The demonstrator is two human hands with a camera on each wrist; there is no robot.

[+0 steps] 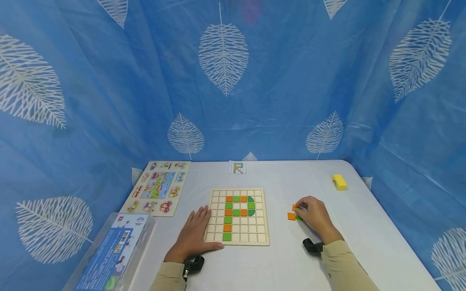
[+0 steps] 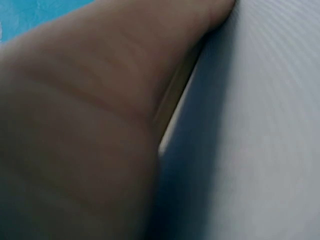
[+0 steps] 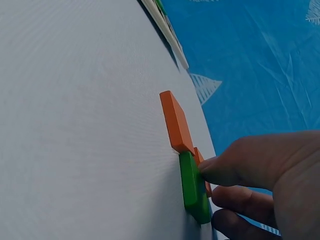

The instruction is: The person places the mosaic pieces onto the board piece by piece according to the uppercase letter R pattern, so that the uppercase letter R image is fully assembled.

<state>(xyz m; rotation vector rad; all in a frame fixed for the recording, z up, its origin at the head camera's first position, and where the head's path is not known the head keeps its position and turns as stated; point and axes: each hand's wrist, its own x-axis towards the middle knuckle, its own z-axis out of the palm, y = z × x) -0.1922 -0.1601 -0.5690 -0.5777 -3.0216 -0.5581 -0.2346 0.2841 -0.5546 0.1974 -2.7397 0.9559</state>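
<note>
My left hand (image 1: pixel 194 234) lies with its fingers straight along the left edge of a wooden grid board (image 1: pixel 257 227), thumb out by the front corner. Green and orange tiles, with two rounded green ones, form a P on the board. Right of it, my right hand (image 1: pixel 316 216) pinches an orange square tile (image 1: pixel 294 207) between thumb and fingers. A green tile (image 3: pixel 194 187) and another orange tile (image 3: pixel 176 122) lie on the table by the fingertips. The hand partly hides the green tile in the head view. The left wrist view shows mostly palm and the board's edge.
A card with a tile pattern (image 1: pixel 237 167) lies behind the board. At the back right is a yellow arch block (image 1: pixel 339 182). A picture puzzle board (image 1: pixel 169 211) and a clear plastic case (image 1: pixel 140 250) with a printed sheet occupy the left side. Blue curtain surrounds the white table.
</note>
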